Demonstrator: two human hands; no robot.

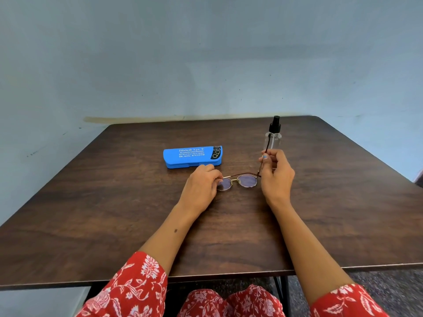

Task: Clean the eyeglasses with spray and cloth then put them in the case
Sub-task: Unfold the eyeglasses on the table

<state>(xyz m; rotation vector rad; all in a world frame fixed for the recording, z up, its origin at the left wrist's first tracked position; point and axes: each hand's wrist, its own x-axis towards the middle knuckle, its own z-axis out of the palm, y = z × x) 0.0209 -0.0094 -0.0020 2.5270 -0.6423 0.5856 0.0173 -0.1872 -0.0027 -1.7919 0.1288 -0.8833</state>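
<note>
A pair of round, thin-rimmed glasses [239, 180] lies at the middle of a dark wooden table [114, 213], lenses toward the person. The left hand [201, 186] pinches the left end of the frame with curled fingers. The right hand [277, 173] grips the right temple arm between thumb and fingertips; that arm sticks up away from the frame. The glasses look light and fragile, with slick lenses that smudge easily, so the rim and temples are the safer places to hold. Just behind them lies a closed blue case [192, 156]. A clear spray bottle [273, 136] with a black nozzle stands behind the right hand. No cloth is visible. A pale blue wall [206, 53] rises behind the table.
</note>
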